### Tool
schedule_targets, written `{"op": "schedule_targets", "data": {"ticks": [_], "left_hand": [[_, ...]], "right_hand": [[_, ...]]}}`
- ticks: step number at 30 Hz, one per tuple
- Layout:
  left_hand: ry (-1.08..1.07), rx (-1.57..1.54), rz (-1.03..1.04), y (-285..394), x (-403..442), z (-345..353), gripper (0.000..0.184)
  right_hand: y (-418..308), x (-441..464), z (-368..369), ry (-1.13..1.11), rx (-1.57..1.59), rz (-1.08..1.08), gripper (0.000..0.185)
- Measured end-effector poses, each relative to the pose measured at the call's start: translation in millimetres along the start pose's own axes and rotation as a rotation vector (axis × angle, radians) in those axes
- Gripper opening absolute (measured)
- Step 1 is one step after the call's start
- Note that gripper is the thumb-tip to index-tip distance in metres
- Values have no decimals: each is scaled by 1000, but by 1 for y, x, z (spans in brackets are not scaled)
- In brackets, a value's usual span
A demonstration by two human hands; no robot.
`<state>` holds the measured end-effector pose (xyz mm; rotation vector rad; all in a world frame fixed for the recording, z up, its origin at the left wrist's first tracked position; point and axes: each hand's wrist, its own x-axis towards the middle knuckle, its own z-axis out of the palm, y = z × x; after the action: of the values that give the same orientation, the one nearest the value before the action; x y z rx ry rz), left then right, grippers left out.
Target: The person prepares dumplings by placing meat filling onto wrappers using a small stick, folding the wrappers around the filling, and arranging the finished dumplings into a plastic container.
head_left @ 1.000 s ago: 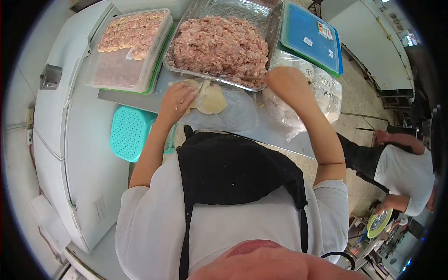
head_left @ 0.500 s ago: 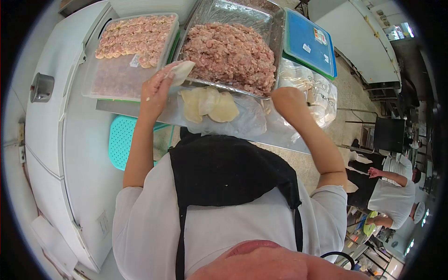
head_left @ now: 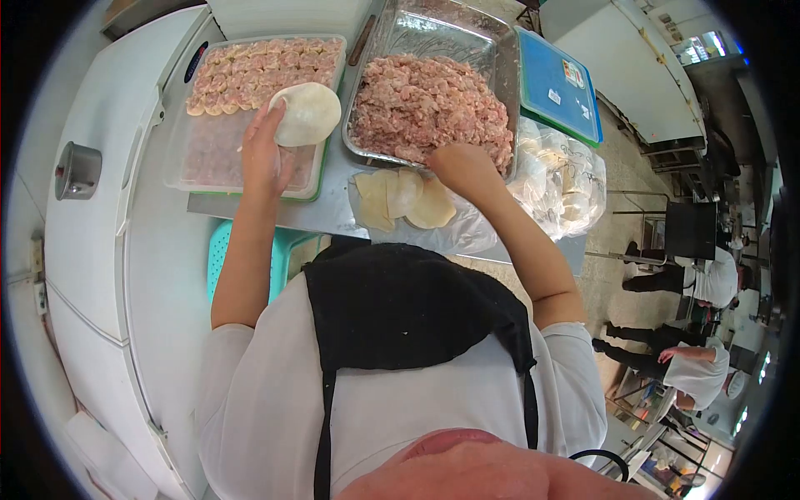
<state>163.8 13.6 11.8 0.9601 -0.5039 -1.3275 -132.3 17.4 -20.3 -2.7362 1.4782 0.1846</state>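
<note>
My left hand [head_left: 265,157] pinches a round, pale dough wrapper [head_left: 307,115] by its edge, above the plastic box of filled dumplings [head_left: 267,71]. My right hand [head_left: 465,171] is closed at the near rim of a metal tray [head_left: 387,158]. Its fingertips point into the ground meat [head_left: 433,104] heaped there, and whatever they grip is hidden. Several loose wrappers [head_left: 406,192] lie overlapping on a plastic sheet [head_left: 467,229] just below that hand.
Blue lids [head_left: 554,83] and plastic bags of pale rounds [head_left: 567,179] sit to the right of the tray. A turquoise stool [head_left: 218,254] stands under the table edge [head_left: 225,204]. White refrigerators [head_left: 158,292] flank the left. Two people [head_left: 696,367] stand far right.
My left hand has turned the wrapper flat, face up, and raised it. My right hand has moved left along the tray's near rim to the meat. The view has shifted slightly.
</note>
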Motion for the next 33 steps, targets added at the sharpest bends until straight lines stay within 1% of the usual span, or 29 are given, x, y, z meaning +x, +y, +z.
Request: {"op": "schedule_targets", "data": {"ticks": [1, 3, 4, 6, 7, 9, 10, 12, 13, 14, 15, 16, 17, 18, 20, 21, 22, 23, 24, 25, 26, 27, 28, 29, 31, 32, 33], "left_hand": [[-7, -1, 2, -1, 7, 1, 34], [-141, -28, 30, -10, 23, 3, 35], [-148, -30, 30, -18, 29, 7, 35], [-142, -117, 71, -37, 38, 24, 35], [-151, -115, 66, -49, 41, 33, 35], [-339, -324, -123, -71, 40, 57, 36], [-348, -323, -128, -77, 33, 74, 36], [-340, -528, -374, -87, 19, 109, 43], [-345, -528, -377, -86, 15, 120, 43], [-340, -558, -379, -84, 11, 131, 50], [-333, -588, -381, -84, 8, 137, 56], [-331, -587, -381, -86, 6, 139, 56], [-280, -603, -407, -86, 5, 140, 59], [-229, -618, -432, -87, 4, 141, 62], [-211, -638, -444, -99, 4, 137, 65], [-185, -611, -388, -113, 10, 131, 66], [-159, -586, -330, -124, 17, 127, 66], [-211, -560, -295, -135, 24, 121, 70], [-207, -559, -291, -130, 17, 129, 70], [-213, -530, -323, -116, 3, 142, 72], [-218, -501, -354, -108, -6, 150, 74], [-213, -500, -346, -109, -7, 154, 74], [-156, -487, -346, -110, -7, 157, 75], [-98, -481, -337, -111, -6, 160, 76], [-80, -467, -306, -117, -6, 162, 74], [-71, -444, -294, -120, -7, 162, 72], [-63, -444, -285, -123, -7, 163, 72]], "right_hand": [[4, 1, 0, 5, -3, 5, 15], [14, -4, -2, 40, 510, 118, 21], [14, -7, -7, 44, 506, 123, 21], [13, -14, -21, 222, 699, 203, 30], [15, -15, -28, 227, 699, 211, 30], [23, -15, -39, 258, 920, 357, 31], [26, -15, -39, 264, 918, 366, 31], [25, -12, -38, 412, 1136, 342, 25], [22, -12, -38, 454, 1034, 328, 25], [24, -13, -30, 456, 1033, 330, 25], [24, -15, -21, 549, 853, 270, 26], [26, -18, -15, 634, 671, 208, 27], [34, -29, -14, 487, 694, 246, 29], [42, -40, -20, 489, 696, 243, 29], [56, -60, -34, 227, 562, 250, 24], [59, -69, -49, 115, 349, 256, 22], [59, -76, -55, 117, 349, 251, 22], [56, -82, -58, 228, 347, 235, 22], [55, -84, -58, 338, 345, 219, 23], [55, -78, -44, 518, 368, 119, 20], [63, -78, -39, 518, 371, 112, 20], [71, -75, -39, 415, 345, 90, 21], [76, -75, -41, 311, 315, 66, 22], [82, -80, -48, 312, 310, 45, 22], [77, -95, -87, 133, 174, 145, 24], [77, -93, -81, 134, 175, 132, 24], [74, -89, -67, 247, 265, 99, 25]]}}
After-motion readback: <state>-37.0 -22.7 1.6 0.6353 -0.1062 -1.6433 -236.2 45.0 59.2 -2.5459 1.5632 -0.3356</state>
